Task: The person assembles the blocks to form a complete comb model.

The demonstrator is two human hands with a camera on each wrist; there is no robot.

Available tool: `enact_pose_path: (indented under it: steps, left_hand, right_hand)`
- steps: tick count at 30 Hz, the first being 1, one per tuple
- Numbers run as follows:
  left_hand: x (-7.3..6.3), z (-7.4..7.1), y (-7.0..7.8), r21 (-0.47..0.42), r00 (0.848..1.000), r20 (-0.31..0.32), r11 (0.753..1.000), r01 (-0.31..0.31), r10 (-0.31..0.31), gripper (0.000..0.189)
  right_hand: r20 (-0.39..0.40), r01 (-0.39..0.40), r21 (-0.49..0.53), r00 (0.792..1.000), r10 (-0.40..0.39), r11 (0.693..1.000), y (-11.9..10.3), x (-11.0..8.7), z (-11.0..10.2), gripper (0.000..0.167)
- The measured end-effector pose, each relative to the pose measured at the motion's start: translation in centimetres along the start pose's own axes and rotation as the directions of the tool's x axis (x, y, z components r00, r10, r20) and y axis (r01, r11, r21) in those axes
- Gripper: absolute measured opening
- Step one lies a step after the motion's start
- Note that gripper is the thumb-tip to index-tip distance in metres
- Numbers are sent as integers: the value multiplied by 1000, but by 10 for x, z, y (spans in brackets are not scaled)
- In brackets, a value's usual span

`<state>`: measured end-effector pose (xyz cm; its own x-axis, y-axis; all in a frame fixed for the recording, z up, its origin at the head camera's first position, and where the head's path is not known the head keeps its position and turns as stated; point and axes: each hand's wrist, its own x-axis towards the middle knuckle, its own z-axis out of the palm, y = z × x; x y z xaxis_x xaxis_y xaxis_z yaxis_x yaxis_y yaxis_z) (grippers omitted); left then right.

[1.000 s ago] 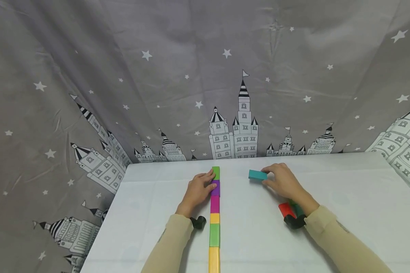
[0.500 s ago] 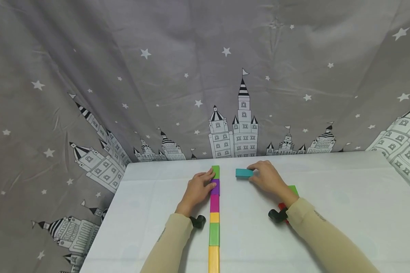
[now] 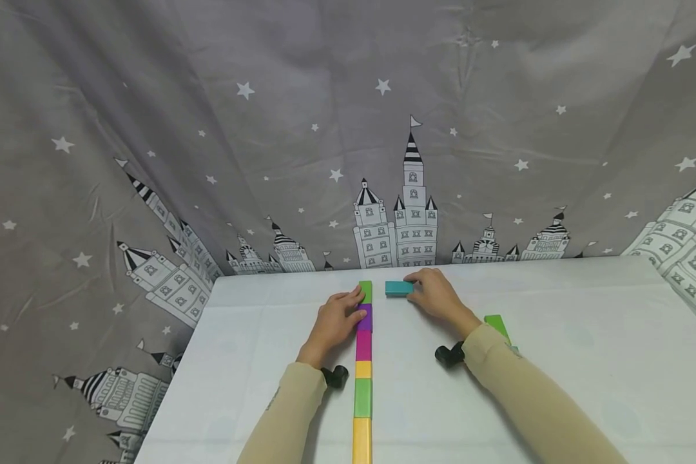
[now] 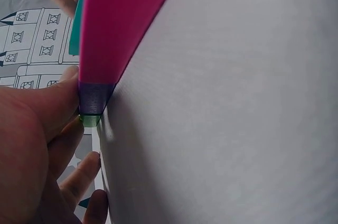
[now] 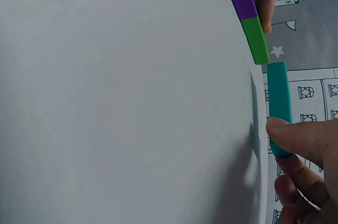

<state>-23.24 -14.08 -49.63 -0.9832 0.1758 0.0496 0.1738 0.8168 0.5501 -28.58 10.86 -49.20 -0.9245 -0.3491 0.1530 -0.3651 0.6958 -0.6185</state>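
Observation:
A row of coloured blocks runs up the table, ending in a green block [image 3: 366, 292] beyond a purple block [image 3: 365, 318]. My left hand [image 3: 334, 325] rests against the left side of these two, its thumb by the purple block and a finger by the green one. My right hand [image 3: 439, 298] pinches a teal block [image 3: 398, 289] by its right end, between thumb and fingers. The teal block lies crosswise, a small gap to the right of the green block. In the right wrist view, the teal block [image 5: 279, 102] appears just off the green block's end [image 5: 255, 42].
Nearer in the row come a magenta block [image 3: 363, 345], a small yellow block [image 3: 363, 369], a light green block [image 3: 363, 397] and a long yellow block [image 3: 362, 440]. Another green block [image 3: 497, 327] lies partly behind my right sleeve. A castle-print curtain [image 3: 301, 161] borders the white table's far edge.
My right hand has carried the teal block left and slightly away, close to the row's far end. My left hand has kept its place.

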Motion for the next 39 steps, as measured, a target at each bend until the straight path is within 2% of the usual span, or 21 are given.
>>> enact_pose_path:
  steps: [8, 16, 24, 29, 39]
  left_hand:
    - [0, 0, -1, -18, 1000, -11, 1000, -18, 18, 46]
    - [1, 0, -1, 0, 1000, -11, 1000, -9, 9, 47]
    - [0, 0, 1, -16, 1000, -3, 1000, 13, -13, 48]
    - [0, 0, 0, -13, 1000, -5, 1000, 16, -16, 48]
    - [0, 0, 1, -24, 1000, 3, 1000, 9, -9, 48]
  right_hand:
    - [8, -15, 31, 1000, 15, 999, -5, 8, 7, 36]
    - [18, -23, 22, 1000, 22, 1000, -6, 15, 9, 36]
    - [56, -71, 49, 996, 69, 996, -7, 20, 16, 38]
    - [52, -51, 33, 997, 49, 998, -10, 23, 18, 38]
    - [68, -65, 2, 996, 65, 998, -14, 28, 21, 38]
